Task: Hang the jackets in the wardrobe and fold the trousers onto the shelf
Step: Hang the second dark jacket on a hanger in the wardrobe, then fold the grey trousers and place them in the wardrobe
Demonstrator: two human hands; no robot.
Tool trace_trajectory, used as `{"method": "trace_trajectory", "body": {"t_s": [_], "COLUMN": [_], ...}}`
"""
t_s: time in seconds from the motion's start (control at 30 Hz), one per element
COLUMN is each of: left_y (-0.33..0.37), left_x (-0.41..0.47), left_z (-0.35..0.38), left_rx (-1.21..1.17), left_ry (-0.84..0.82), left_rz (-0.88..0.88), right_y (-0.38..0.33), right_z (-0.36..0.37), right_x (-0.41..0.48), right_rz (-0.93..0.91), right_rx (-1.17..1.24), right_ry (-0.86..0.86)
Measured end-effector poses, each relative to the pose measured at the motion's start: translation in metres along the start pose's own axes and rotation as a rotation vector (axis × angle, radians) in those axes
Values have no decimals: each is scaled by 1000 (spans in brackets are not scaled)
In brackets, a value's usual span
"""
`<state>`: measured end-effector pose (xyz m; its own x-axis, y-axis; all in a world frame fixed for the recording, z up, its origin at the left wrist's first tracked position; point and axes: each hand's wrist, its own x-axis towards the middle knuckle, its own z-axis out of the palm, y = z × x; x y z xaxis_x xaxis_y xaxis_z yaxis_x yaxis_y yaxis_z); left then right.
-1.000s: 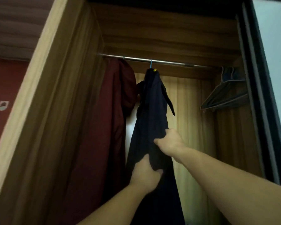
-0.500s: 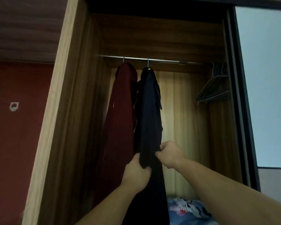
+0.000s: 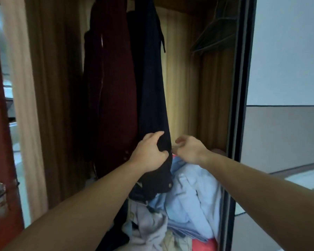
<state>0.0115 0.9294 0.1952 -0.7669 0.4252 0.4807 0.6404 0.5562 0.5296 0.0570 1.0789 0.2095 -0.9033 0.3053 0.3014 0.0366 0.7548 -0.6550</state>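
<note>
A dark navy jacket (image 3: 150, 78) hangs inside the wooden wardrobe (image 3: 214, 98), beside a dark red jacket (image 3: 112, 84) on its left. My left hand (image 3: 150, 153) grips the navy jacket's lower edge, fingers curled round the cloth. My right hand (image 3: 188, 148) hovers just right of the jacket with fingers loosely bent, holding nothing. The rail and hanger hooks are out of view above.
A heap of clothes (image 3: 187, 200), light blue, grey and red, lies on the wardrobe floor below the jackets. Empty hangers (image 3: 214, 33) hang at the upper right. A dark door frame (image 3: 243, 105) borders the right side, a red wall (image 3: 0, 142) the left.
My view has dropped from the rail to the wardrobe's bottom. Both hands slid down the navy jacket; my right hand has let go of it, my left still grips it.
</note>
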Motion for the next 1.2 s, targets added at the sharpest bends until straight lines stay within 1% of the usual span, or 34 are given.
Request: {"method": "trace_trajectory", "body": {"t_s": [0.1, 0.2, 0.3, 0.47, 0.57, 0.67, 0.77, 0.97, 1.07, 1.2], "left_y": [-8, -8, 2, 44, 78, 116, 154, 229, 245, 258], "left_x": [-4, -13, -23, -40, -62, -92, -122, -190, -226, -282], "left_z": [22, 40, 57, 96, 124, 150, 177, 222, 250, 281], "left_rx": [35, 4, -32, -39, -37, -69, -76, -64, -108, -194], "left_ry": [-78, -132, -186, -277, -331, -424, -494, -635, -712, -848], "left_rz": [-2, 6, 45, 154, 219, 244, 362, 705, 832, 1011], "right_y": [27, 52, 74, 108, 135, 160, 179, 193, 193, 179], "right_z": [5, 4, -1, -33, -65, -94, -115, -133, -122, -87], "right_x": [-19, -43, -64, -116, -169, -235, -299, -418, -478, -558], "right_rz": [42, 98, 183, 229, 276, 377, 468, 681, 853, 1154], "right_rx": [-62, -116, -114, -217, -296, -369, -434, -645, -706, -714], "right_ry": [34, 36, 57, 148, 220, 256, 312, 439, 517, 641]}}
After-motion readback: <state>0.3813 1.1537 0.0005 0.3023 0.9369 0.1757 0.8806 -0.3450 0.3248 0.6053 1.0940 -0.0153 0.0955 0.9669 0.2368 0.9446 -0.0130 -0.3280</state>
